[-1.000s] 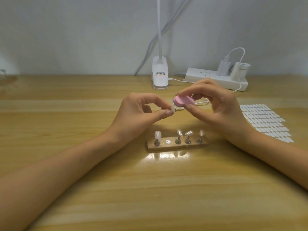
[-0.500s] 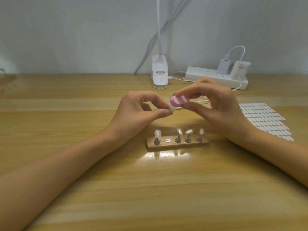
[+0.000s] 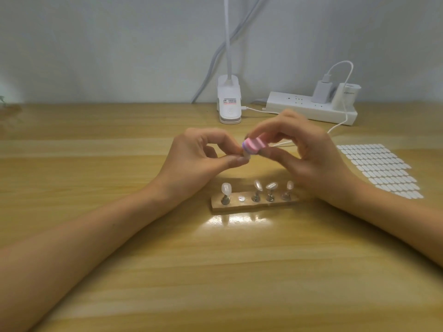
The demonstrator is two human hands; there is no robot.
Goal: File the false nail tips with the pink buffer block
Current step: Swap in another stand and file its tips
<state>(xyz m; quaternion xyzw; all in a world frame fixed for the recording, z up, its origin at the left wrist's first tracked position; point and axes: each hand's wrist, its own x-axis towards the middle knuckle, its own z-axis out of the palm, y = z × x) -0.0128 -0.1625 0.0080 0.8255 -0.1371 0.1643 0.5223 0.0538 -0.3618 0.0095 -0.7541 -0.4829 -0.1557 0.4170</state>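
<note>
table [image 3: 119,271]: both forearms held above it | R hand [image 3: 309,156] curled, thumb+fingers gripped pink buffer block [image 3: 254,145], over stand [image 3: 239,205] | L hand [image 3: 196,161] pinched nail tip [image 3: 247,155] thumb+index, tip touched block's underside, blurred

— Any wording legible on the desk?

— None that can be read. The white lamp clamp [image 3: 229,113] carries a small label [image 3: 229,101] with dark lines of print above a red stripe, too fine to make out. The white adapter [image 3: 345,98] plugged into the power strip [image 3: 290,107] bears one faint grey word, blurred.
</note>
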